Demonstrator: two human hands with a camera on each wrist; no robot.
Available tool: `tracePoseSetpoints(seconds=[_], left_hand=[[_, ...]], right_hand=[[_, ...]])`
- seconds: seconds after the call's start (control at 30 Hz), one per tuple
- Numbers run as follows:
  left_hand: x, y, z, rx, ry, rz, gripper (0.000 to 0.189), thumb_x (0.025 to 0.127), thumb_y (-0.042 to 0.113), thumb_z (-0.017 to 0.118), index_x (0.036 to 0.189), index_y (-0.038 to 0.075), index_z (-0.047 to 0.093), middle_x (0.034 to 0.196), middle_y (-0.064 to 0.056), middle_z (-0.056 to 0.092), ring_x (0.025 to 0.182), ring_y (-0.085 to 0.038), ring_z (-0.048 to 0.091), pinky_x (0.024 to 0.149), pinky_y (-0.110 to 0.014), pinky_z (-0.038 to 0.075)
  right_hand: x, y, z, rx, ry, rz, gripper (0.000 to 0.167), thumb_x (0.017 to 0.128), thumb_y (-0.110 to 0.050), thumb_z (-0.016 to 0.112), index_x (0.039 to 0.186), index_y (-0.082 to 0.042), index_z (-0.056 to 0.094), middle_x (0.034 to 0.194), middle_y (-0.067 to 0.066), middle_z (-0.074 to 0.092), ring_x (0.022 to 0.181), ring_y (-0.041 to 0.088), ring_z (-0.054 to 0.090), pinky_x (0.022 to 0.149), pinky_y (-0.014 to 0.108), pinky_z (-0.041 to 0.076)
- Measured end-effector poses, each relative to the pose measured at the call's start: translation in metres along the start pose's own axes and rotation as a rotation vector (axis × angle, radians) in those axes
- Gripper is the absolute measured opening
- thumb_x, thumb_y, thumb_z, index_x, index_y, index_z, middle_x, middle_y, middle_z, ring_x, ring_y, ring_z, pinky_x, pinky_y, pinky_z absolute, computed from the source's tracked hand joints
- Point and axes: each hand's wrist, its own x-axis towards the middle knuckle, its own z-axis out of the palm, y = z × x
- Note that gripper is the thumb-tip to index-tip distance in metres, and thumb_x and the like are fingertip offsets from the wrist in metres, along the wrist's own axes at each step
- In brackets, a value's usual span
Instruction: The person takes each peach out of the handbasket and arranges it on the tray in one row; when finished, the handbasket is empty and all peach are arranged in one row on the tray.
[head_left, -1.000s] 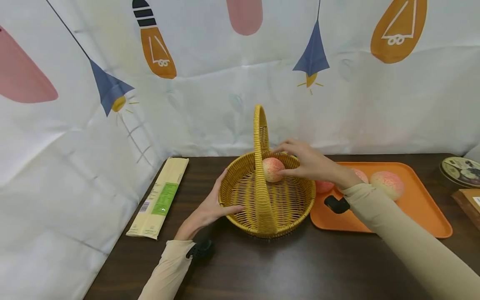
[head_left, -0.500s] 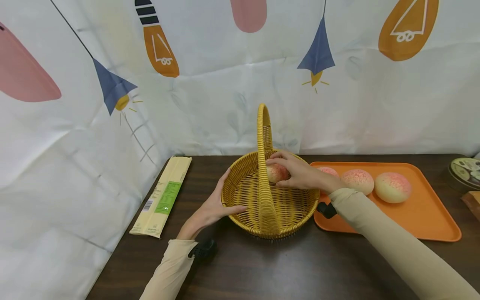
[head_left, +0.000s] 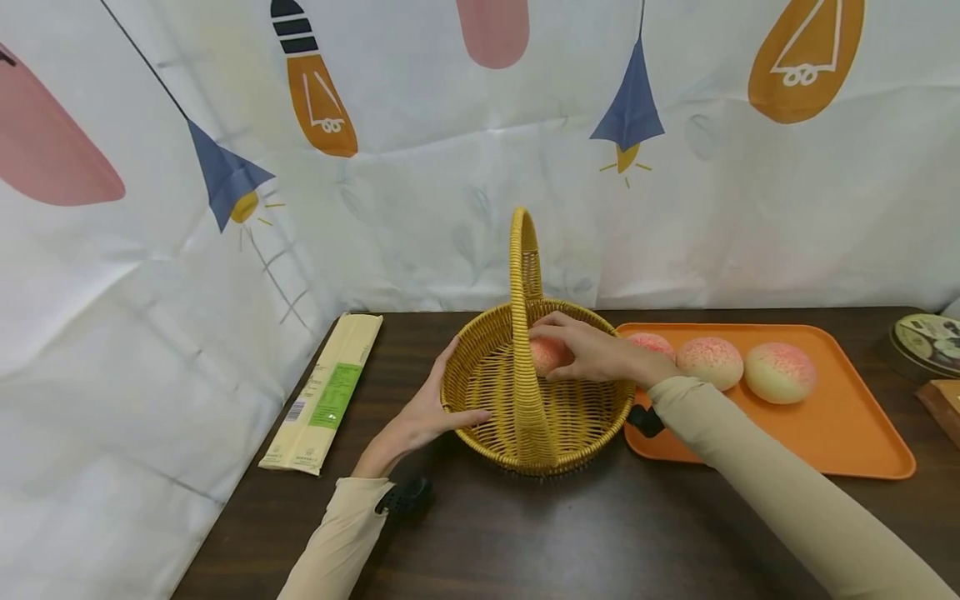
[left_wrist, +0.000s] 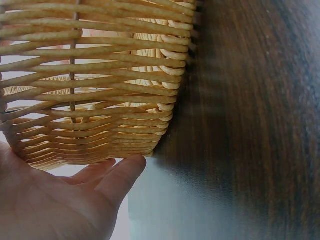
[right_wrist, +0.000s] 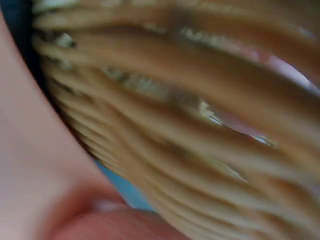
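Note:
A yellow wicker basket [head_left: 536, 433] with a tall arched handle stands on the dark table. My left hand [head_left: 420, 417] holds its left side, the thumb lying over the rim. In the left wrist view, the fingers [left_wrist: 120, 180] lie against the outside of the woven wall. Reaching over the right rim, my right hand [head_left: 592, 350] grips a pink-and-cream peach [head_left: 546, 357] low inside the basket, behind the handle. The right wrist view is filled by blurred wicker [right_wrist: 190, 120] and part of the hand, with the peach's grip hidden there.
An orange tray [head_left: 840, 425] on the right bears three more peaches [head_left: 780, 372]. A long pale packet with a green label [head_left: 322, 392] lies at the left. A round tin [head_left: 930, 342] and a brown box [head_left: 943, 404] stand at the far right. Behind hangs a printed white cloth [head_left: 450, 183].
My right hand has lowered the peach deeper into the basket, bringing its fingers closer around it. The left hand keeps its place on the basket.

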Motion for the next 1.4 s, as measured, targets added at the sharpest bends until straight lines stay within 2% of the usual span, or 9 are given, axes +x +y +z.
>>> tracePoseSetpoints(seconds=[0.2, 0.33, 0.5, 0.67, 0.9, 1.03, 1.13, 1.3, 1.4], left_hand=[[0.003, 0.002, 0.004, -0.020, -0.014, 0.024, 0.121, 0.088, 0.018, 0.086, 0.170, 0.022, -0.003, 0.171, -0.016, 0.011, 0.150, -0.039, 0.032, 0.115, -0.055, 0.036], [0.005, 0.003, 0.003, -0.012, -0.015, 0.028, 0.120, 0.089, 0.017, 0.085, 0.170, 0.022, -0.004, 0.172, -0.015, 0.010, 0.150, -0.039, 0.032, 0.116, -0.055, 0.036], [0.007, 0.003, 0.001, -0.013, -0.013, 0.021, 0.119, 0.090, 0.015, 0.083, 0.169, 0.022, -0.005, 0.172, -0.015, 0.009, 0.150, -0.040, 0.032, 0.116, -0.056, 0.036], [0.009, 0.005, 0.002, -0.009, -0.026, 0.029, 0.120, 0.089, 0.017, 0.084, 0.169, 0.023, -0.005, 0.172, -0.015, 0.008, 0.152, -0.040, 0.029, 0.117, -0.058, 0.035], [0.011, 0.004, 0.006, -0.008, -0.028, 0.026, 0.120, 0.089, 0.019, 0.085, 0.169, 0.024, -0.004, 0.172, -0.014, 0.008, 0.152, -0.039, 0.029, 0.116, -0.057, 0.035], [0.004, 0.001, 0.004, 0.020, -0.014, -0.009, 0.120, 0.089, 0.021, 0.085, 0.169, 0.025, -0.004, 0.172, -0.015, 0.007, 0.152, -0.040, 0.029, 0.116, -0.058, 0.036], [0.000, 0.000, 0.000, 0.028, -0.005, -0.027, 0.120, 0.089, 0.020, 0.085, 0.169, 0.025, -0.005, 0.172, -0.016, 0.006, 0.152, -0.042, 0.029, 0.115, -0.059, 0.037], [0.002, 0.000, -0.004, 0.021, -0.024, -0.006, 0.120, 0.091, 0.023, 0.084, 0.169, 0.025, -0.007, 0.172, -0.017, 0.004, 0.151, -0.043, 0.029, 0.115, -0.060, 0.036], [0.000, 0.000, -0.005, 0.002, -0.032, 0.004, 0.120, 0.091, 0.022, 0.084, 0.169, 0.024, -0.008, 0.172, -0.017, 0.004, 0.151, -0.044, 0.030, 0.115, -0.060, 0.036]], right_hand=[[-0.009, 0.004, 0.003, 0.012, 0.022, 0.024, 0.060, 0.092, -0.020, 0.084, 0.145, -0.006, 0.060, 0.138, 0.016, 0.054, 0.125, 0.033, 0.056, 0.103, 0.053, 0.047], [-0.015, -0.002, -0.001, 0.046, -0.055, 0.076, 0.063, 0.094, -0.034, 0.081, 0.150, -0.013, 0.058, 0.128, 0.009, 0.058, 0.112, 0.026, 0.057, 0.095, 0.048, 0.048], [-0.018, -0.008, -0.006, 0.075, -0.136, 0.082, 0.059, 0.099, -0.040, 0.073, 0.150, -0.015, 0.058, 0.141, 0.009, 0.059, 0.125, 0.028, 0.057, 0.104, 0.052, 0.046], [-0.021, -0.009, -0.005, 0.077, -0.085, 0.101, 0.053, 0.102, -0.039, 0.069, 0.145, -0.011, 0.060, 0.131, 0.008, 0.059, 0.118, 0.026, 0.057, 0.101, 0.051, 0.047], [-0.027, -0.014, 0.001, 0.028, -0.074, 0.075, 0.061, 0.091, -0.036, 0.084, 0.142, -0.011, 0.062, 0.134, 0.009, 0.057, 0.122, 0.027, 0.056, 0.103, 0.050, 0.047], [-0.033, -0.026, 0.006, 0.043, 0.018, 0.004, 0.055, 0.086, -0.029, 0.087, 0.134, -0.013, 0.066, 0.127, 0.004, 0.060, 0.115, 0.022, 0.058, 0.095, 0.043, 0.052], [-0.046, -0.041, 0.000, 0.100, 0.121, -0.012, 0.052, 0.086, -0.025, 0.087, 0.133, -0.018, 0.067, 0.127, -0.002, 0.060, 0.112, 0.017, 0.059, 0.090, 0.039, 0.055], [-0.086, -0.063, -0.033, 0.138, 0.283, 0.017, 0.052, 0.086, -0.022, 0.088, 0.133, -0.027, 0.066, 0.133, -0.009, 0.056, 0.110, 0.013, 0.060, 0.084, 0.037, 0.058], [-0.115, -0.065, -0.055, 0.153, 0.342, 0.026, 0.060, 0.082, -0.010, 0.091, 0.133, -0.025, 0.065, 0.134, -0.007, 0.057, 0.107, 0.013, 0.060, 0.078, 0.033, 0.060]])
